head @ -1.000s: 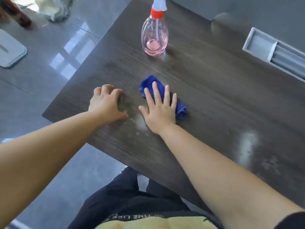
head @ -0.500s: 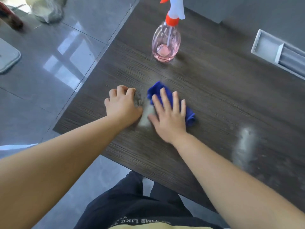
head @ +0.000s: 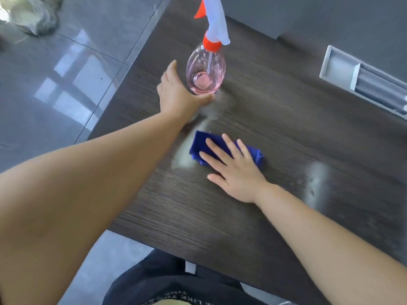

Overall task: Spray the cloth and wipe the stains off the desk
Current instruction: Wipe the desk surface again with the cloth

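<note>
A dark wood desk (head: 286,119) carries a clear spray bottle (head: 206,71) with pink liquid, an orange collar and a white head, standing upright near the far left edge. My left hand (head: 176,95) is cupped against the bottle's lower left side, thumb along its base, fingers apart. A folded blue cloth (head: 198,143) lies nearer me. My right hand (head: 233,172) rests flat on it, fingers spread. A pale smear (head: 184,157) runs just left of the cloth. Another pale stain (head: 317,181) sits to the right.
A grey recessed tray (head: 361,78) is set into the desk at the far right. Glossy grey floor tiles (head: 66,84) lie left of the desk, with a crumpled grey bag (head: 33,16) at the far left. My dark trousers (head: 165,280) show below the desk's near edge.
My left hand has left the desk surface beside the cloth and reached forward to the spray bottle. My right hand stays flat on the cloth. The view has shifted forward.
</note>
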Demonstrator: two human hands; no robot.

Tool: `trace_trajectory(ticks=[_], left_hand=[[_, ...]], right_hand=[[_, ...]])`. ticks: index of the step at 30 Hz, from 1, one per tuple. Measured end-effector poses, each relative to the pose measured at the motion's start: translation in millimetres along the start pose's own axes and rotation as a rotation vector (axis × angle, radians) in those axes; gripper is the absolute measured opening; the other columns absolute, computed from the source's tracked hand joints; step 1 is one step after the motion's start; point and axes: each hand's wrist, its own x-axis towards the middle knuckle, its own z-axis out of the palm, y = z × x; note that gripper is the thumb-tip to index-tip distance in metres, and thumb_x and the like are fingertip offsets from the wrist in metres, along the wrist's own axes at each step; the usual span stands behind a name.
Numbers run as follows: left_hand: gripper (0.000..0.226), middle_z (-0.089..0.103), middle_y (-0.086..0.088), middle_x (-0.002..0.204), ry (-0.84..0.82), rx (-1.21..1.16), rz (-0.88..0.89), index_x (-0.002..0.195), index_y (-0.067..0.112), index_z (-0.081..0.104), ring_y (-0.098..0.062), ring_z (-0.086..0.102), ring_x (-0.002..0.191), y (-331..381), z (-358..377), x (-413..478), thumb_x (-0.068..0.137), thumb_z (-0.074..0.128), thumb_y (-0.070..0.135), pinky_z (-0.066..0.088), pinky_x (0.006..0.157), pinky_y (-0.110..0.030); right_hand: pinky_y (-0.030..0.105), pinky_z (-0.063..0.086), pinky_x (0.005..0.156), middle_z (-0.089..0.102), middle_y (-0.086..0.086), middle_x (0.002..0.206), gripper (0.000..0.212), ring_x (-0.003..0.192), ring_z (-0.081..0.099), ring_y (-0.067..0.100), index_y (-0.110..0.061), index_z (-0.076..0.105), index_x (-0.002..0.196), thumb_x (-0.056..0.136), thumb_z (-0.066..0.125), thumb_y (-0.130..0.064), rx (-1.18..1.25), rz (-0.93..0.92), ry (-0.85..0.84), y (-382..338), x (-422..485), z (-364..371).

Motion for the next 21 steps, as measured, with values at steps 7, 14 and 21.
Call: trace_trajectory(ticks=[7, 14, 21], left_hand=[[0.110, 0.047, 0.007, 0.134, -0.048, -0.166, 0.055, 0.140, 0.023, 0.030, -0.013, 0.046, 0.123, 6.5, 13.0, 23.0, 0.046, 0.084, 0.043, 0.040, 0.104, -0.033], [0.076, 0.053, 0.009, 0.112, 0.040, -0.088, 0.088, 0.117, 0.020, 0.044, -0.009, 0.055, 0.102, 1.0, 3.9, 18.8, 0.055, 0.081, 0.041, 0.046, 0.084, -0.026], [0.078, 0.053, 0.008, 0.116, 0.164, -0.063, 0.014, 0.121, 0.021, 0.042, -0.009, 0.053, 0.106, -45.8, -47.4, -14.8, 0.056, 0.082, 0.040, 0.042, 0.088, -0.023]], right_hand=[[0.049, -0.009, 0.114, -0.023, -0.010, 0.156, 0.060, 0.144, -0.018, 0.028, -0.036, -0.007, 0.150, 0.098, 0.017, -0.056, 0.146, 0.651, -0.044, 33.3, 33.1, -19.5], [0.046, -0.010, 0.114, -0.022, -0.016, 0.151, 0.064, 0.145, -0.014, 0.025, -0.040, -0.006, 0.146, 0.086, -0.001, -0.062, 0.020, 0.225, -0.066, 31.0, 8.1, -16.8], [0.056, -0.004, 0.114, -0.021, -0.004, 0.157, 0.063, 0.144, -0.013, 0.035, -0.031, -0.006, 0.151, 0.097, 0.014, -0.057, 0.189, 0.811, 0.043, 19.4, 105.4, -31.4]])
